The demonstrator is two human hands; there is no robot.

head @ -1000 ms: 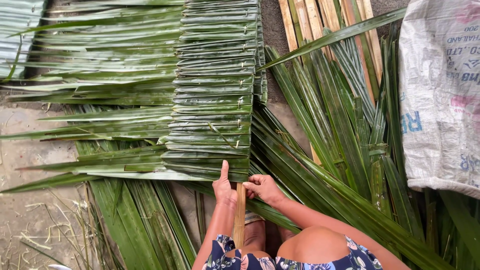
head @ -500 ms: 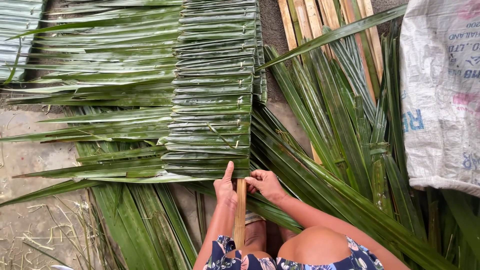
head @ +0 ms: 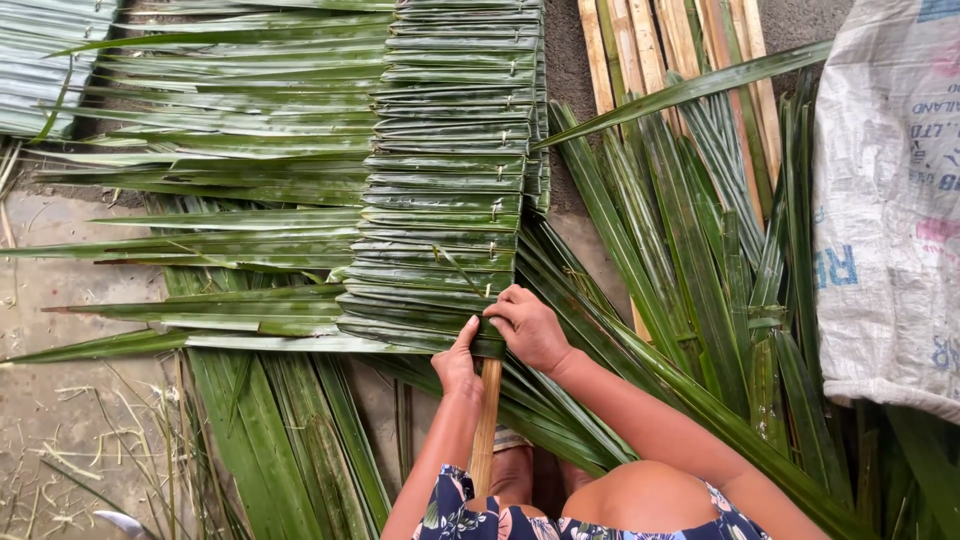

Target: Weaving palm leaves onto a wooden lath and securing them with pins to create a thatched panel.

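A panel of folded green palm leaves (head: 445, 190) is stitched along a bamboo stick (head: 486, 420) that runs up the middle of the view. My left hand (head: 457, 362) presses on the nearest folded leaf beside the stick, thumb stretched up onto it. My right hand (head: 527, 325) pinches the folded edge of that same leaf at the panel's lower right corner. Long leaf tips (head: 200, 240) fan out to the left of the panel.
Loose long palm leaves (head: 680, 250) lie on the right and under my arms. Bamboo slats (head: 640, 50) rest at the top. A white woven sack (head: 885, 200) sits at the right edge. Bare concrete floor (head: 60, 290) shows at left, with dry stalks.
My right hand has moved up from beside the stick onto the lowest leaf's folded edge. The left hand has shifted slightly up. The view has drifted a little.
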